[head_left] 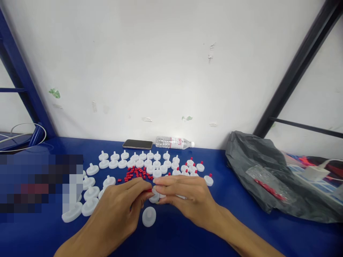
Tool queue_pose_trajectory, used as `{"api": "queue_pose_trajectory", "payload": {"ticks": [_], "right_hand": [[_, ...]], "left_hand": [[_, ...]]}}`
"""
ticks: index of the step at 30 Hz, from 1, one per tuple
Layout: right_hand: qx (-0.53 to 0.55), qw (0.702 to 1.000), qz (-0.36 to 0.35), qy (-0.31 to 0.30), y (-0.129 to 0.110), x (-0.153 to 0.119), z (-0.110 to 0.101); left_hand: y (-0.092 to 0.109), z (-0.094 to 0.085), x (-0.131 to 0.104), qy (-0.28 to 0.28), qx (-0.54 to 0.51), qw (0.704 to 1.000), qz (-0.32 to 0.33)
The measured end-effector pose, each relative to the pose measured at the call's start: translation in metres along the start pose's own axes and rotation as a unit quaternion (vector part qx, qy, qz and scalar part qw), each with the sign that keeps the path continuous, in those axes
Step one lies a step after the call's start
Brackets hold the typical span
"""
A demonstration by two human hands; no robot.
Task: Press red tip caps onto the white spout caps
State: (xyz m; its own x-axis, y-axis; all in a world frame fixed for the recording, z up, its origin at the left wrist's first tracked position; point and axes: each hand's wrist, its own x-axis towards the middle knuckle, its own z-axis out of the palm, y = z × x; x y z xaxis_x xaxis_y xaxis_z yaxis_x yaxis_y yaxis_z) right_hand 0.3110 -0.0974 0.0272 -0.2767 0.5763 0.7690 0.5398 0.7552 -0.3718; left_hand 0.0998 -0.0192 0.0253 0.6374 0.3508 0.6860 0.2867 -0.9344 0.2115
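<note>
My left hand (122,201) is closed in a pinch on a small red cap (149,190); most of the cap is hidden by the fingers. My right hand (187,196) has its fingers round a white round lid with a spout (154,198), partly covered. The two hands meet, and the red cap is right beside the lid's spout end. Just below them lies a loose white lid (149,217). Beyond my fingers is a pile of small red caps (136,173). Several white lids tipped with red (200,166) sit past my right hand.
White spouted lids without red tips (103,155) stand in rows at the back and left. Against the wall lie a phone (137,144) and a plastic bottle (174,142). A grey plastic bag (241,160) with a clear packet (266,184) is at right. A blurred patch covers the left.
</note>
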Motion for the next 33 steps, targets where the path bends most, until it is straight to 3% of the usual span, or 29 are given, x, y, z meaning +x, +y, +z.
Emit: {"api": "queue_pose_trajectory", "payload": {"ticks": [7, 9, 12, 16, 21, 33], "right_hand": [[-0.118, 0.988, 0.092, -0.046, 0.000, 0.002, -0.004], [-0.145, 0.982, 0.116, -0.019, 0.002, 0.003, -0.012], [-0.152, 0.979, 0.135, 0.036, 0.005, 0.006, -0.022], [-0.170, 0.974, 0.141, 0.047, 0.007, 0.008, -0.023], [-0.209, 0.965, 0.159, 0.008, 0.009, 0.005, -0.016], [-0.215, 0.964, 0.144, -0.055, 0.018, 0.000, -0.007]], "left_hand": [[-0.009, 0.004, 0.000, 0.022, 0.117, 0.991, -0.063], [-0.015, 0.004, -0.001, -0.012, 0.171, 0.982, -0.082], [-0.020, 0.006, -0.003, -0.128, 0.244, 0.952, -0.134], [-0.021, 0.013, -0.005, -0.243, 0.263, 0.915, -0.184], [-0.020, 0.019, -0.008, -0.286, 0.294, 0.895, -0.176], [-0.013, 0.014, -0.002, -0.328, 0.271, 0.884, -0.191]]}}
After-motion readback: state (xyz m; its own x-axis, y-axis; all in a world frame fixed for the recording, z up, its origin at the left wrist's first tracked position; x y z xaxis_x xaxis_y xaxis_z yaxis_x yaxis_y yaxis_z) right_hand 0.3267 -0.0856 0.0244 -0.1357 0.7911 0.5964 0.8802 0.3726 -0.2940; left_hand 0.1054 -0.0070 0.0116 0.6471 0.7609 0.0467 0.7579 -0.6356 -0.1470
